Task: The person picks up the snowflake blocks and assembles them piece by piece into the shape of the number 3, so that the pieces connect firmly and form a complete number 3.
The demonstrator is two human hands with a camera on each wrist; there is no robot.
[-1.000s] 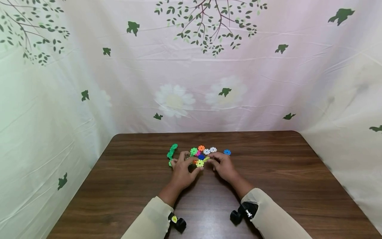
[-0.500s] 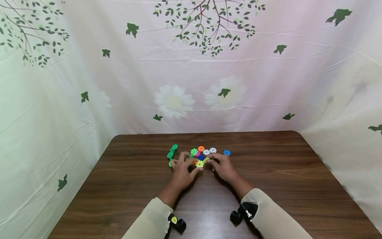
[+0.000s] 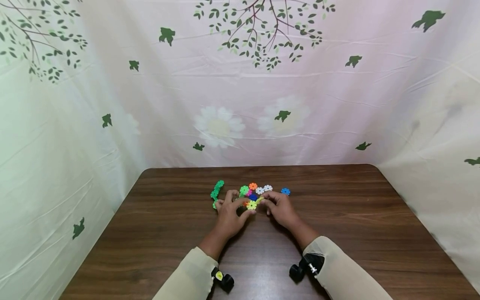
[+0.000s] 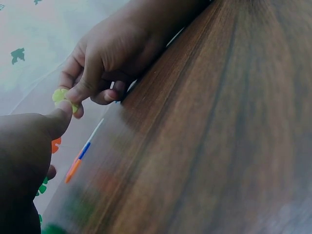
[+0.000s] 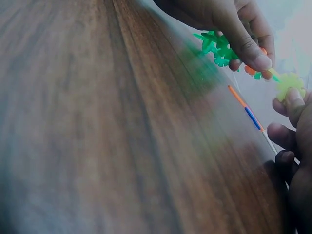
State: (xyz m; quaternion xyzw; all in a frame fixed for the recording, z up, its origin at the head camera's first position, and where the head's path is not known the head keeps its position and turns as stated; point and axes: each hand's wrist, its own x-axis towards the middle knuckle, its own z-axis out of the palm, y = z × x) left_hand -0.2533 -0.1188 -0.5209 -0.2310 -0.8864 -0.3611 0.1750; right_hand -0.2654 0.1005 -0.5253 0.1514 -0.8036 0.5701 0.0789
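Note:
My left hand point(image 3: 229, 216) pinches a yellow notched interlocking disc point(image 3: 251, 205) between thumb and fingers. From the right, my right hand point(image 3: 282, 211) pinches a second yellow disc point(image 5: 290, 87) with thumb and index finger. The two yellow discs meet at their edges, at right angles to each other. An orange disc point(image 5: 250, 70) shows behind the left fingertips. Beyond that hand, several green discs point(image 3: 216, 189) are linked in a curved chain; part of it is hidden by the hand.
Loose discs lie just past the hands on the brown wooden table point(image 3: 180, 258): light green point(image 3: 244, 189), orange point(image 3: 253, 186), white point(image 3: 268, 188), dark blue point(image 3: 253, 197) and pink. A blue disc point(image 3: 286, 191) lies farther right. A printed curtain point(image 3: 240, 91) hangs behind the table.

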